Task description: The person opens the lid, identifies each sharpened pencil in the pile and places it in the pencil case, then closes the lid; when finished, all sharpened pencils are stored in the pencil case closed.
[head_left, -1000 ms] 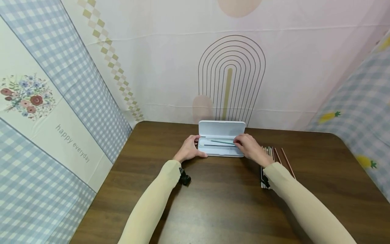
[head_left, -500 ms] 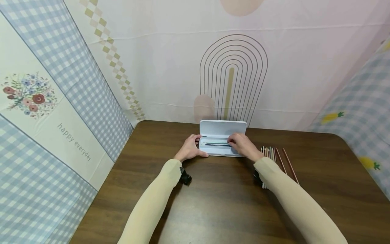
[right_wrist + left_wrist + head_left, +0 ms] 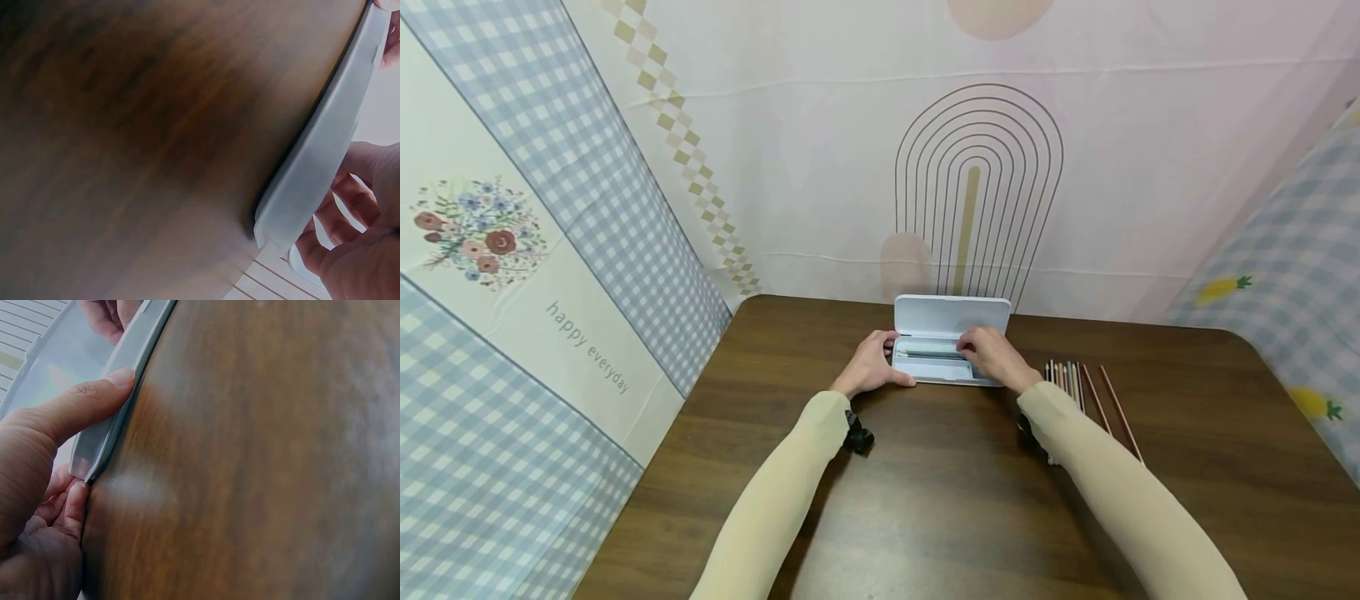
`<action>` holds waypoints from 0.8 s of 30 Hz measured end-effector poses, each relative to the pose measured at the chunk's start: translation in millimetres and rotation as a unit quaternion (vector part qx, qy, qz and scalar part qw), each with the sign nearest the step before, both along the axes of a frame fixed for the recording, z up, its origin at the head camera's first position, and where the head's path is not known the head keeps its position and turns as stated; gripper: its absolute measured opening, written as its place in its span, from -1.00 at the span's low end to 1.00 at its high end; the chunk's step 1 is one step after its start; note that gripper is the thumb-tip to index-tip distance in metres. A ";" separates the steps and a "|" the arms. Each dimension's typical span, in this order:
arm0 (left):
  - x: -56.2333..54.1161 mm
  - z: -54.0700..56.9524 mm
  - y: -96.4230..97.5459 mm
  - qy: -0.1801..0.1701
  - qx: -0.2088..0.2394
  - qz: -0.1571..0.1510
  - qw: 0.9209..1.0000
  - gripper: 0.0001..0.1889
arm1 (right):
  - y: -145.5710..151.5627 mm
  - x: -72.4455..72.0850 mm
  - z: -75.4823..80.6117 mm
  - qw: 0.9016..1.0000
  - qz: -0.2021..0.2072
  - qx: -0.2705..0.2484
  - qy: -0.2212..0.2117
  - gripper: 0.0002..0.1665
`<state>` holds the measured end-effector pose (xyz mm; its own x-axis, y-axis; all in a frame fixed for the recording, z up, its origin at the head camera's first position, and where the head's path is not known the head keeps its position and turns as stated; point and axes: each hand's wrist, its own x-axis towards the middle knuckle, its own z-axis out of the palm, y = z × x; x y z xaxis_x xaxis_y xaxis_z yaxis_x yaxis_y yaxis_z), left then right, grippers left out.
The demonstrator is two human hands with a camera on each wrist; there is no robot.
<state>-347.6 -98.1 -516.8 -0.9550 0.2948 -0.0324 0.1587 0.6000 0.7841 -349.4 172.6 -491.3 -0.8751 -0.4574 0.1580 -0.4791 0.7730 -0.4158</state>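
An open white pencil case (image 3: pixel 951 313) stands near the table's back edge, its lid tilted up at the rear. Slim pencils (image 3: pixel 921 355) lie lengthwise inside. My left hand (image 3: pixel 868 363) grips the case's left end, thumb at the front wall and fingers around the side. In the left wrist view the left thumb (image 3: pixel 87 403) presses on the rim. My right hand (image 3: pixel 994 358) reaches into the right half of the case, its bent fingers pinching at a pale green pencil there. The case's front wall (image 3: pixel 325 144) partly hides these fingertips in the right wrist view.
Several colored pencils (image 3: pixel 1063 377) lie side by side right of the case, partly under the right forearm. Two reddish-brown pencils (image 3: pixel 1122 414) lie farther right. A patterned cloth (image 3: pixel 820 167) hangs behind the brown wooden table (image 3: pixel 910 500).
My right hand has moved left and lower into the case, and the green pencil it held at a slant now lies down among the others. The left hand keeps its grip.
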 end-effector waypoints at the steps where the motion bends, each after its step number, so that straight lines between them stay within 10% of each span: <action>1: 0.0 0.3 -0.1 0.001 0.000 0.000 1.000 0.04 | -0.3 -0.2 0.2 1.000 -0.001 0.001 -0.001 -0.83; 24: 1.0 0.7 1.1 -0.009 0.002 0.003 1.000 0.03 | -4.6 -1.9 6.8 0.999 -0.012 0.045 -0.017 -0.74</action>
<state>-346.6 -97.1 -516.2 -0.9560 0.2892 -0.0489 0.1405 0.5978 0.7893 -351.3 168.0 -484.5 -0.8901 -0.4473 0.0871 -0.4467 0.8188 -0.3606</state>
